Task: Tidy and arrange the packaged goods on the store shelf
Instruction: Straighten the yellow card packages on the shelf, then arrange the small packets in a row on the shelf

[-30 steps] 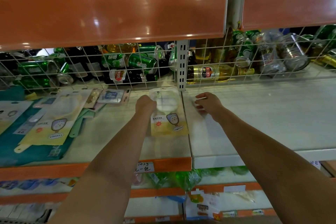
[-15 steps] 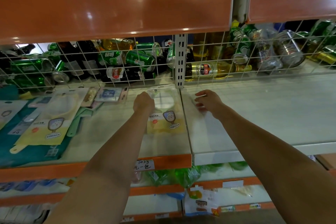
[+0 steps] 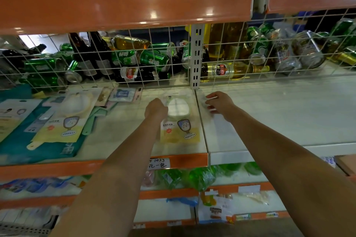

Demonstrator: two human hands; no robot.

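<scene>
Little has shifted since the earlier frames: both hands stay at the back of the white shelf [image 3: 269,113]. The left hand [image 3: 156,110] rests curled on the yellow-and-clear flat packet holding a white round pad [image 3: 178,121]; whether it pinches is unclear. The right hand [image 3: 218,103] pinches a small clear wrapper [image 3: 204,100]. The packet looks light, floppy and slick, best taken by its top edge. A similar yellow packet [image 3: 63,121] lies well apart to the left; the wire mesh [image 3: 154,59] blocks reaching further back.
</scene>
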